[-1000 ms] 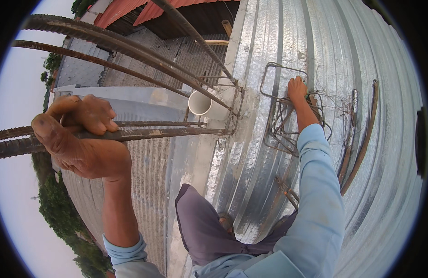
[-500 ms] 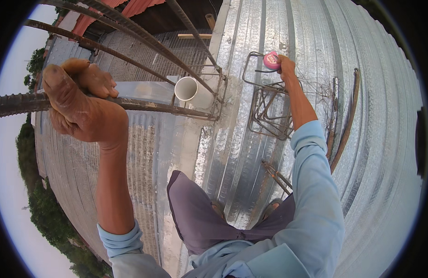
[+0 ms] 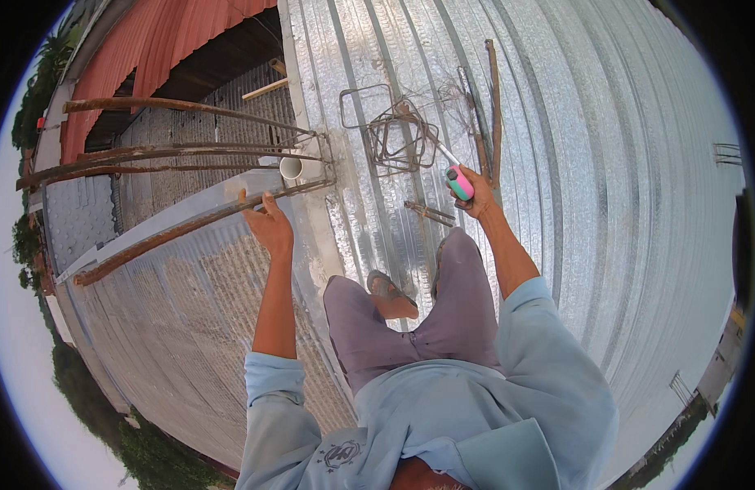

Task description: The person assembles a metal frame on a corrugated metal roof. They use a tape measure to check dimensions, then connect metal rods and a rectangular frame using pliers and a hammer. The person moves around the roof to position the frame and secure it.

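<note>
My right hand point(image 3: 475, 196) is closed on a tool with a pink and teal handle point(image 3: 459, 183). Its thin metal shaft points up toward a bundle of bent rusty wire stirrups point(image 3: 398, 135) lying on the corrugated metal roof point(image 3: 606, 204). My left hand point(image 3: 270, 222) is raised with its fingers apart and holds nothing. It is just below a long rusty steel bar point(image 3: 173, 233) that runs out to the left from the roof edge. I am crouched on the roof, with a sandalled foot point(image 3: 390, 290) between my knees.
More rusty bars point(image 3: 189, 106) stick out to the left above a white pipe end point(image 3: 291, 168). Loose bars point(image 3: 493, 98) and a short bar piece point(image 3: 431, 214) lie on the sheeting. A red roof point(image 3: 173, 49) is beyond; the roof edge drops to trees point(image 3: 83, 392) at left.
My left hand has let go of the rusty bars and dropped below them. My right hand took the pink-handled tool from the stirrups and drew it back toward me.
</note>
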{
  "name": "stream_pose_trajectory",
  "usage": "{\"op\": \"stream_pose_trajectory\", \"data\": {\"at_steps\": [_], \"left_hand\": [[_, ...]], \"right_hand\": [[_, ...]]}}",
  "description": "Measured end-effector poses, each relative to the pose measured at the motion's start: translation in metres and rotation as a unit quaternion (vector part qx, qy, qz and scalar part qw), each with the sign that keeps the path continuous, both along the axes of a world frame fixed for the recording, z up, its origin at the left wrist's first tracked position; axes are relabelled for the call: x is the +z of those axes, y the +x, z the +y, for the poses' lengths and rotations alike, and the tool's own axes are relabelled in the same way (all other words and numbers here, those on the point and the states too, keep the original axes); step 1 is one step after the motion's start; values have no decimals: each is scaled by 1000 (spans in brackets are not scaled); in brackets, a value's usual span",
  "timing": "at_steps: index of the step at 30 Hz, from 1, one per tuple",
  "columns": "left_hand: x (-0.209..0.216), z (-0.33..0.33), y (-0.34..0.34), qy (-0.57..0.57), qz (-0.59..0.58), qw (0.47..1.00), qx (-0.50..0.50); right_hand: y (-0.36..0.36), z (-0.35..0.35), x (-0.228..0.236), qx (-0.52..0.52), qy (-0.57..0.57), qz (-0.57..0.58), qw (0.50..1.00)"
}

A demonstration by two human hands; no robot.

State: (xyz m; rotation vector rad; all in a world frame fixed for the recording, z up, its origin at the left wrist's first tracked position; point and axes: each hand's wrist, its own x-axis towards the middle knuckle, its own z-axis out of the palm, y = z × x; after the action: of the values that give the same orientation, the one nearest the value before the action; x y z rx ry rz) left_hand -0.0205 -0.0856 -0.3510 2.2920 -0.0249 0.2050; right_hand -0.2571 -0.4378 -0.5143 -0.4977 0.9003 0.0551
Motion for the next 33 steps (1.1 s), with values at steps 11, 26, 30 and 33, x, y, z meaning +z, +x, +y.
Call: {"op": "stream_pose_trajectory", "data": {"at_steps": [11, 26, 30, 33], "left_hand": [[194, -79, -304, -150, 656, 699, -244], [267, -217, -282, -495, 581, 644, -50], [262, -201, -249, -449, 617, 643, -70], [259, -200, -224, -353, 554, 734, -174]], "right_hand": [[-237, 84, 326, 1, 87, 63, 994], [-113, 35, 425, 211, -364, 5, 907], [-83, 18, 425, 301, -368, -27, 879], [-57, -4, 420, 289, -226, 0, 930]]}}
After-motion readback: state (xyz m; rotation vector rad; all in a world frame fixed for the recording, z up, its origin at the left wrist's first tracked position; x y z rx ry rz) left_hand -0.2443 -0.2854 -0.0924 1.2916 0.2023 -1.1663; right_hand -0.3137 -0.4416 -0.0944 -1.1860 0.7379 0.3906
